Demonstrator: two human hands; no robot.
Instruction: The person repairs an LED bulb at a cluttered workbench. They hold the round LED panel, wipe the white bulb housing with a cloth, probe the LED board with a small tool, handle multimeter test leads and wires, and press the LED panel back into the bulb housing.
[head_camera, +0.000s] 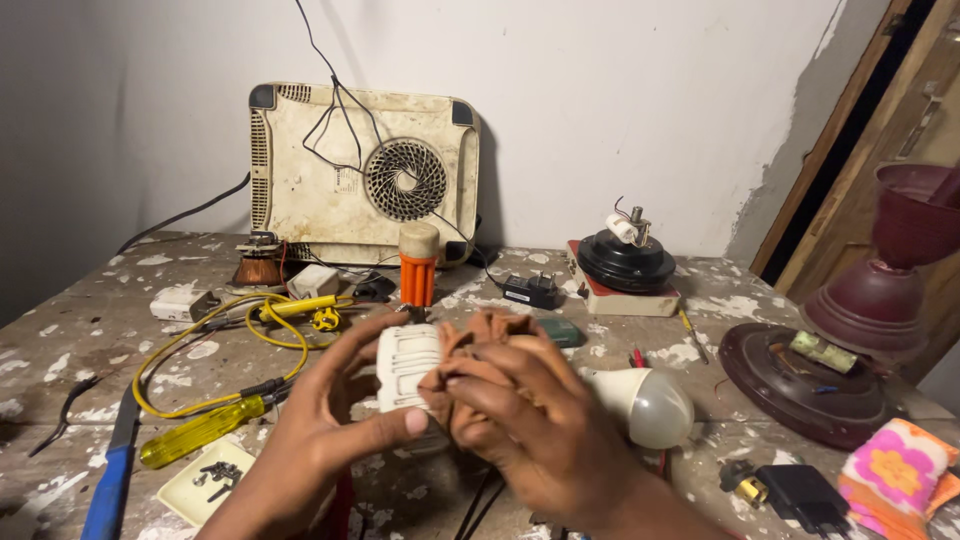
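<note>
Both hands are being worked together above the bench (60, 350): the left hand (320, 430) is clasped around a white ribbed lamp housing (405, 365), steadying it, while a brown cloth (470, 345) is being pressed against it by the right hand (540, 430). A white bulb (650, 405) is lying just beside them, a yellow screwdriver (200, 432) to the left.

Yellow screwdriver (200, 432), leaning cooktop (365, 170)

A soft brown cloth (478, 340) rubs the ribbed white plastic bulb housing (405, 368); the worktable (90, 330) is rough, paint-flecked wood.
</note>
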